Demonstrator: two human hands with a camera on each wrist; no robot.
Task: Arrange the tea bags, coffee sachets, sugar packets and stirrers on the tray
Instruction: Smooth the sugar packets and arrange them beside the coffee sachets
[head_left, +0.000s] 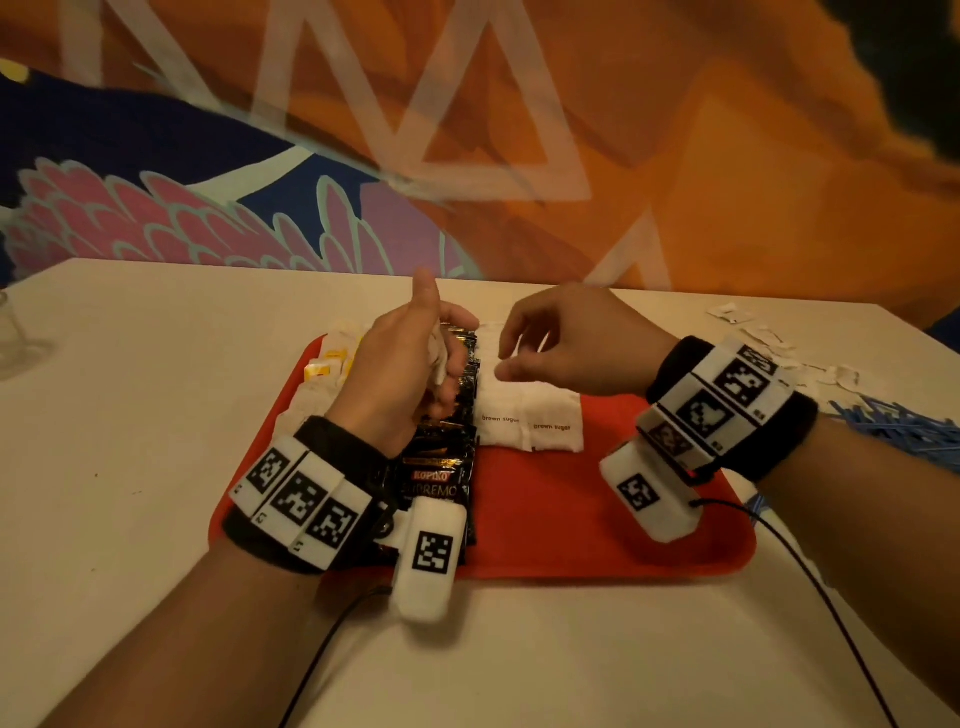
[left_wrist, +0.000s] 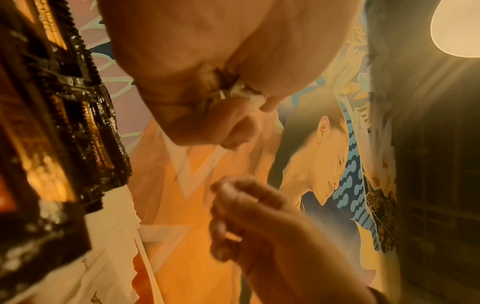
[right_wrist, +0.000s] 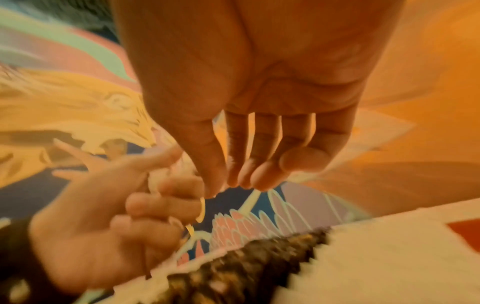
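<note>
A red tray (head_left: 597, 509) lies on the table. On it sit tea bags (head_left: 327, 366) at the left, a column of black coffee sachets (head_left: 441, 467) in the middle, and white brown-sugar packets (head_left: 524, 421) to their right. My left hand (head_left: 415, 358) hovers over the sachets with its thumb raised. Its curled fingers grip several white packets (head_left: 439, 358), seen bunched in the fist (left_wrist: 233, 92). My right hand (head_left: 550, 348) hangs just right of it above the sugar packets. Its fingers (right_wrist: 244, 164) are relaxed and hold nothing.
Loose white packets (head_left: 769, 343) lie scattered at the table's far right. A heap of blue stirrers (head_left: 893, 421) lies beside my right wrist. A clear glass (head_left: 15, 338) stands at the left edge. A painted wall rises behind the table. Cables trail from both wrists.
</note>
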